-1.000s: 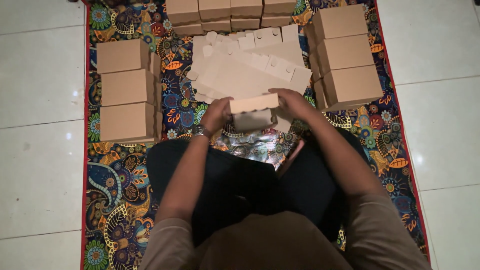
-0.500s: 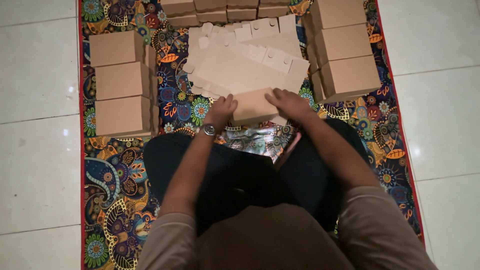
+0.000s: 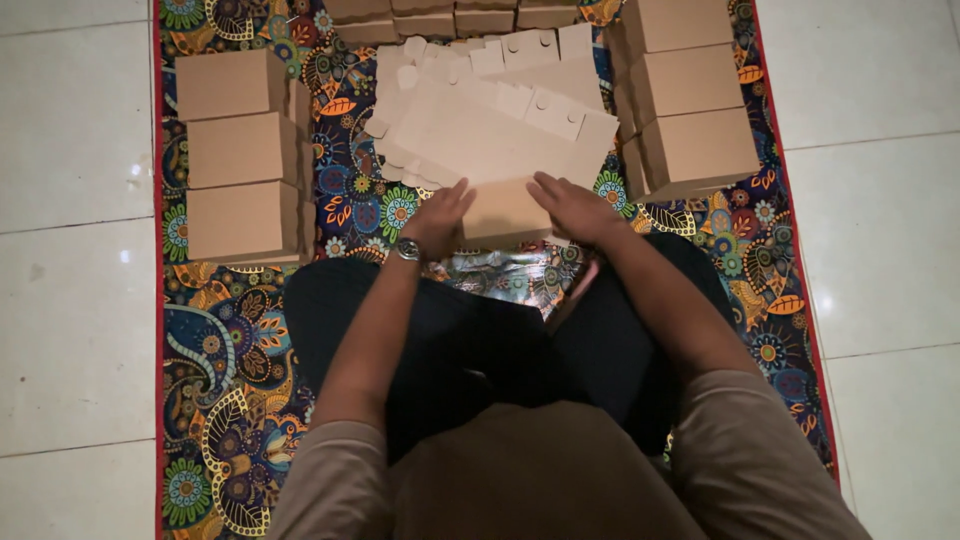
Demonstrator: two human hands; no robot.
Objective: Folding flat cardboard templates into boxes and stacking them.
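We see a small brown cardboard box (image 3: 505,210) on the patterned mat (image 3: 220,370), just in front of the person's crossed legs and at the near edge of a loose pile of flat cardboard cut-outs (image 3: 490,110). Both hands are on it. The left hand (image 3: 438,218) presses flat against its left side, fingers stretched forward and a wristwatch (image 3: 407,249) on the wrist. The right hand (image 3: 572,208) covers its right end from above, fingers spread and bent over the edge. Together they grasp the box between them.

Beyond the box, the flat cut-outs fan out toward the top of the mat, their tabs and round notches showing. To the left we see a column of three folded boxes (image 3: 240,155); to the right another stack of finished boxes (image 3: 690,95); a row of more boxes (image 3: 450,15) lies along the far edge. The mat sits on a white tiled floor (image 3: 70,250).
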